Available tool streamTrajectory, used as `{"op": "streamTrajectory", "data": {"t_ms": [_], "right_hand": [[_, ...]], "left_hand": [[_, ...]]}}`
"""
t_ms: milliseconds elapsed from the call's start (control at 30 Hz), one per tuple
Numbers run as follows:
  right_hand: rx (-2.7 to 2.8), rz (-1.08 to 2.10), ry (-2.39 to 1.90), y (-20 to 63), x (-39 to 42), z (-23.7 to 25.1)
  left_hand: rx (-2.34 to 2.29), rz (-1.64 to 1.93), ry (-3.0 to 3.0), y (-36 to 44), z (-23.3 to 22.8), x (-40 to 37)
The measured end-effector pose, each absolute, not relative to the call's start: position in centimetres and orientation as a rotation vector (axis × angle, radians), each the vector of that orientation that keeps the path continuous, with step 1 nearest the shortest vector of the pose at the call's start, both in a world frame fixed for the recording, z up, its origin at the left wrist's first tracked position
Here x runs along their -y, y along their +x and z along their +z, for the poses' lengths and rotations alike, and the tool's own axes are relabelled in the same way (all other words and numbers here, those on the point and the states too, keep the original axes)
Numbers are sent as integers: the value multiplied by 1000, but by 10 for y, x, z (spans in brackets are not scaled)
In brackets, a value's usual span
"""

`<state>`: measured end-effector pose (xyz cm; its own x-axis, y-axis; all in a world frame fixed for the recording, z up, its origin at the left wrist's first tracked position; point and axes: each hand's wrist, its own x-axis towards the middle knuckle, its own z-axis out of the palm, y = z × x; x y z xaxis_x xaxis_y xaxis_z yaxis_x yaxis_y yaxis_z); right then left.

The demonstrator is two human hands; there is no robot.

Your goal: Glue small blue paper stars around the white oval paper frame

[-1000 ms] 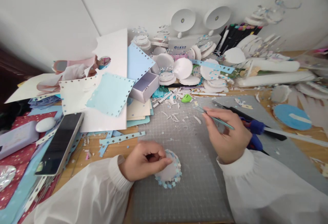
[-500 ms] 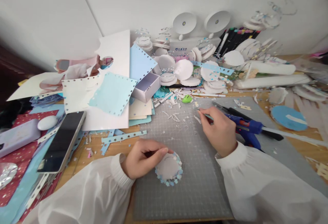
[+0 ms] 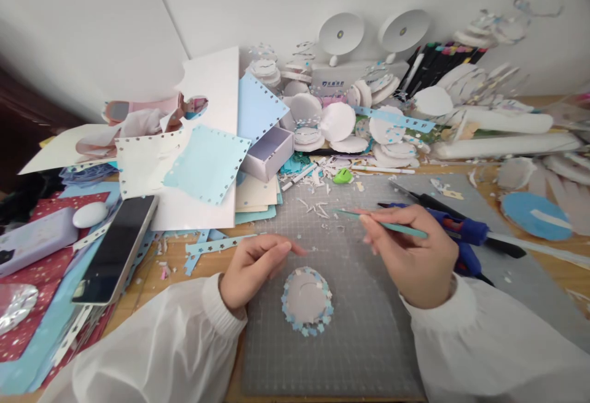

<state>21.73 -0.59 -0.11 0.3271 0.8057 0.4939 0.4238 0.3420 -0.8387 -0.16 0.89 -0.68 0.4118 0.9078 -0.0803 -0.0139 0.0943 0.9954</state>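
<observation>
A white paper disc [image 3: 306,303] edged with small blue and white paper stars lies flat on the grey cutting mat [image 3: 359,341]. Just above its upper left edge hovers my left hand [image 3: 258,262], empty, with the index finger stretched out and the thumb near it. My right hand [image 3: 412,252] pinches slim teal tweezers [image 3: 401,228], their tip pointing left over the mat. Whether the tip holds anything is too small to tell. Behind my right hand lies a blue glue gun [image 3: 465,231] with a long clear glue stick in its back.
White paper scraps and a lime-green piece [image 3: 343,176] lie at the mat's far edge. A dark-handled knife [image 3: 433,203] rests beside the glue gun. A phone [image 3: 115,249], punched paper sheets [image 3: 207,163] and a lilac box [image 3: 270,154] stand left. Stacked white discs [image 3: 338,121] line the back.
My left hand has lifted off the disc's edge and drawn slightly back. My right hand has come nearer and turned, showing more of the tweezers. The view has shifted slightly.
</observation>
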Motion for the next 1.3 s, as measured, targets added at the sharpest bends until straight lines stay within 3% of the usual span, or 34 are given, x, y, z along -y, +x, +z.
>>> {"op": "streamTrajectory", "data": {"t_ms": [133, 267, 1300], "right_hand": [[1257, 841, -1065, 211, 15, 3], [1220, 1042, -967, 207, 18, 2], [1149, 1156, -975, 205, 21, 0]], "left_hand": [[-931, 829, 1348, -1, -3, -10], [-945, 821, 1413, -1, -1, -10], [-929, 784, 1449, -1, -6, -8]]}}
